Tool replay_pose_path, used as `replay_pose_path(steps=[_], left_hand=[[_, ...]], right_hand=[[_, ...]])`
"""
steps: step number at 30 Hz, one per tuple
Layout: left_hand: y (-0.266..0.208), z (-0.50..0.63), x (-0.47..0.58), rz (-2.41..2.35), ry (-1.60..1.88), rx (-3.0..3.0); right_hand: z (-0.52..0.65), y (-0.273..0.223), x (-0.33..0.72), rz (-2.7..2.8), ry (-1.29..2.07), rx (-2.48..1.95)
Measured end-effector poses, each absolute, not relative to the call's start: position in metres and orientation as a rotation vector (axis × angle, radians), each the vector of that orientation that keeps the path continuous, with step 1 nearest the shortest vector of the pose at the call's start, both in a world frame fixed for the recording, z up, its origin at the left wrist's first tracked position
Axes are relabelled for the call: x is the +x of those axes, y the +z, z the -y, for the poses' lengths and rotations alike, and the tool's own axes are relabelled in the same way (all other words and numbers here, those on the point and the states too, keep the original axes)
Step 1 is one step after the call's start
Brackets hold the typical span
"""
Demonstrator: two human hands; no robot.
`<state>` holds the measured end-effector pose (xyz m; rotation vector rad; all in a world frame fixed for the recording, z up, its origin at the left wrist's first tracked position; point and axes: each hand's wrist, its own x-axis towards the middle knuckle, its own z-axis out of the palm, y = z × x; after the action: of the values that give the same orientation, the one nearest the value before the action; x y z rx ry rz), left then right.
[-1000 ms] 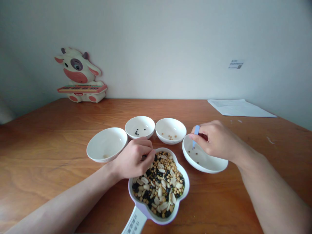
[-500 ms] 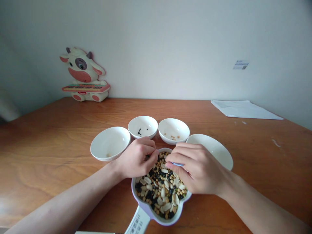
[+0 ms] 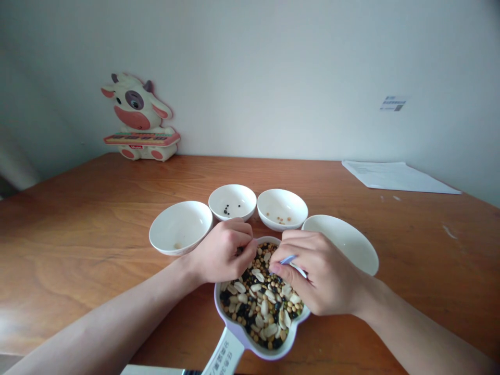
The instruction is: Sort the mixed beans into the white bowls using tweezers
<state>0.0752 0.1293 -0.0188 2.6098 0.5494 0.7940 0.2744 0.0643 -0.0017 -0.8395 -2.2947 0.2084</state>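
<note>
A lavender pan-shaped dish (image 3: pixel 253 350) with a lobed outline holds mixed peanuts, black beans, yellow beans and some small green beans. Its white handle (image 3: pixel 225 350) points toward me and bears printed characters. My left hand (image 3: pixel 226 251) is closed at the dish's upper left rim; whatever its fingertips hold is hidden. Over the right side of the dish, my right hand (image 3: pixel 312 268) is closed on a slim lavender-blue tool (image 3: pixel 289 259), pinched between thumb and fingers. Most of that tool is covered, so its exact kind is unclear.
Four white bowls arc behind the dish: a left bowl (image 3: pixel 172 221) with a pale bit, one with black beans (image 3: pixel 234 194), one with yellow beans (image 3: pixel 287 200), and a right bowl (image 3: pixel 347 242) partly covered by my hand. A cow toy (image 3: pixel 140 120) and papers (image 3: pixel 394 176) stand farther back.
The whole view has shifted slightly, so things appear a little farther right. More of the lavender-blue tool shows above my right thumb. My left hand stays at the dish's rim.
</note>
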Motion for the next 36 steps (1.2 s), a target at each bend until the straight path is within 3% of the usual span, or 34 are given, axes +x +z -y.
replay_pose_path(steps=[36], left_hand=[[-0.0206,-0.1311,0.0744,-0.539,0.816,2.616]], right_hand=[[-0.0638,-0.0028,0.274,2.236,0.198,-0.778]])
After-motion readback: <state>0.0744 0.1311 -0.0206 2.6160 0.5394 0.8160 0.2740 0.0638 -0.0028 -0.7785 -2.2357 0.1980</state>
